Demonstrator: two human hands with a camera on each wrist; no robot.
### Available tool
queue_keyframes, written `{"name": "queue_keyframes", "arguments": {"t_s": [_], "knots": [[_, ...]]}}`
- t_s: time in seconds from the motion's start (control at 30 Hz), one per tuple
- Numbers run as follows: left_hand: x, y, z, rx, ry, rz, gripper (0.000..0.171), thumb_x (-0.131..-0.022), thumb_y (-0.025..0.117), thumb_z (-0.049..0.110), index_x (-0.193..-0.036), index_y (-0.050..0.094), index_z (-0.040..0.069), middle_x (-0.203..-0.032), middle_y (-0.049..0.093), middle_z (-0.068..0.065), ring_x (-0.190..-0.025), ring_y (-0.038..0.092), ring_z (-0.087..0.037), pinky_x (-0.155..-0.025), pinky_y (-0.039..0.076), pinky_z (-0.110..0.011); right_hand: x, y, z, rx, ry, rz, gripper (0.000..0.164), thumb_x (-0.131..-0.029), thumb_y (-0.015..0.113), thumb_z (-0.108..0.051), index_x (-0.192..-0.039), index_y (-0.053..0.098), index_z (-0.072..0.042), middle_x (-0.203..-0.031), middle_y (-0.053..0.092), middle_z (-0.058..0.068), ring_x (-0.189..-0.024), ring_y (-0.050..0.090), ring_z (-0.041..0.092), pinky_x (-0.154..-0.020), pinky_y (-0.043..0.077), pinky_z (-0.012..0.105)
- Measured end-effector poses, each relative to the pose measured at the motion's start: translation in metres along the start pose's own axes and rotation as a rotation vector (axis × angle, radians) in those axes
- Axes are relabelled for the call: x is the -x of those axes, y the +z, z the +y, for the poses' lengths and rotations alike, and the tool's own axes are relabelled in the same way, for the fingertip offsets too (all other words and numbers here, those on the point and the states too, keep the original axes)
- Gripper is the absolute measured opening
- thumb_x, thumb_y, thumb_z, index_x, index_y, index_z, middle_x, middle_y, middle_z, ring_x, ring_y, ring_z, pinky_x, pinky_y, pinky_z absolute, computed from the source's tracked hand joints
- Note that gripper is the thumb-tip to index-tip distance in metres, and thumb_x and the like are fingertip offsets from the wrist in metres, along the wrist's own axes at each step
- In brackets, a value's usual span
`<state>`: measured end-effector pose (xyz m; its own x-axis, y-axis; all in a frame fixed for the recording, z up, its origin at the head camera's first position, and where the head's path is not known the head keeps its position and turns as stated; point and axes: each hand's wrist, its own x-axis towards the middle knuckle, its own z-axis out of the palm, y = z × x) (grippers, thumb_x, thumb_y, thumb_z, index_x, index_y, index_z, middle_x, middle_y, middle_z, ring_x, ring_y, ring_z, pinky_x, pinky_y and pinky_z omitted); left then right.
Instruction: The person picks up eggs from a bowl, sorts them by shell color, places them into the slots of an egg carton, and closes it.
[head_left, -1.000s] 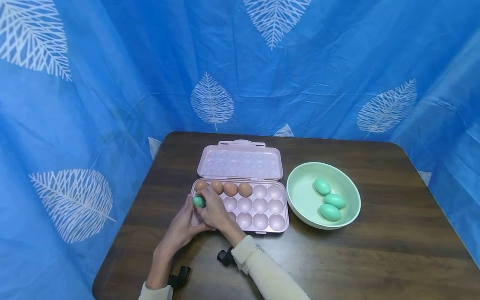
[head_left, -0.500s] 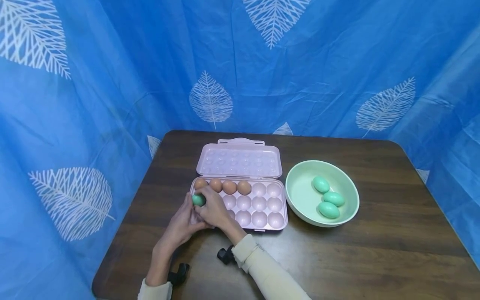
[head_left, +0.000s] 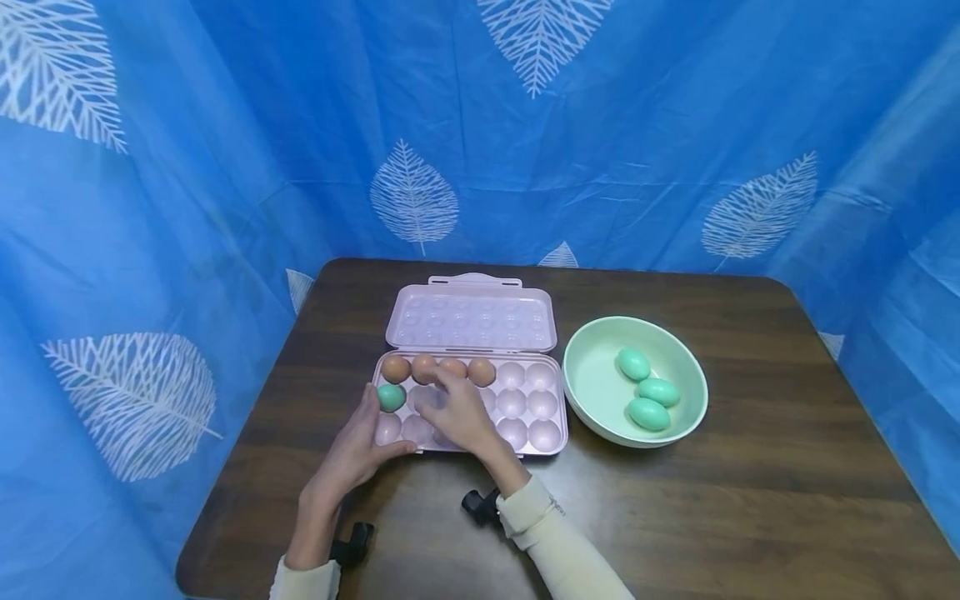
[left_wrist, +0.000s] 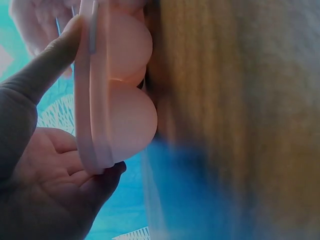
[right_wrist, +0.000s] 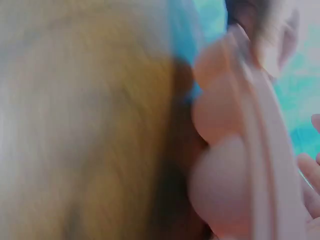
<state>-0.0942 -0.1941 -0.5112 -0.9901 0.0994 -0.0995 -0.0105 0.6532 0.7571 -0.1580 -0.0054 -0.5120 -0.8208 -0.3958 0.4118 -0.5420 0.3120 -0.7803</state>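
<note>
A pink egg tray [head_left: 527, 419] lies unlatched on the table, its lid [head_left: 471, 319] folded back. Several brown eggs [head_left: 395, 368] fill the left part of its far row; a green egg [head_left: 391, 397] sits in the leftmost cup of the middle row. My left hand [head_left: 354, 446] grips the near left corner, thumb along the front edge and fingers at the left end, as the left wrist view shows on the tray wall [left_wrist: 132, 120]. My right hand [head_left: 461, 414] hovers over the middle cups with fingers loosely bent, holding nothing; its fingers [right_wrist: 311, 172] show at the right wrist view's edge.
Right beside the tray stands a pale green bowl [head_left: 588, 408] with three green eggs [head_left: 658, 392] in it. The dark wooden table [head_left: 712, 517] has blue leaf-print curtains [head_left: 615, 150] behind it and at both sides.
My right hand has let go of the green egg, leaving it in the tray, and moved to the right. My left hand keeps its place at the tray's corner.
</note>
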Motion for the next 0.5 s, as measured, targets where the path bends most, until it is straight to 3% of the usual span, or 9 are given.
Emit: {"name": "queue_keyframes", "arguments": {"t_s": [0.17, 0.5], "knots": [[0.0, -0.002, 0.001, -0.01, 0.002, -0.006, 0.122, -0.078, 0.083, 0.042, -0.156, 0.0, -0.003, -0.162, 0.001, -0.024, -0.146, 0.011, -0.045, -0.111, 0.017, -0.063, 0.001, -0.022, 0.001, -0.077, -0.027, 0.012, 0.046, -0.08, 0.077, -0.005, -0.122, 0.062, 0.006, -0.113, 0.067, 0.02, -0.108, 0.062, 0.036, -0.096, 0.049, 0.042], [0.0, -0.002, -0.001, -0.015, -0.029, -0.023, 0.123, -0.079, 0.083, 0.041, -0.156, -0.003, 0.0, -0.163, -0.001, -0.022, -0.147, 0.008, -0.043, -0.113, 0.016, -0.06, 0.016, -0.064, 0.004, -0.084, 0.062, 0.093, 0.049, -0.082, 0.076, -0.006, -0.128, 0.061, 0.002, -0.125, 0.065, 0.017, -0.117, 0.06, 0.033, -0.098, 0.047, 0.049]]}}
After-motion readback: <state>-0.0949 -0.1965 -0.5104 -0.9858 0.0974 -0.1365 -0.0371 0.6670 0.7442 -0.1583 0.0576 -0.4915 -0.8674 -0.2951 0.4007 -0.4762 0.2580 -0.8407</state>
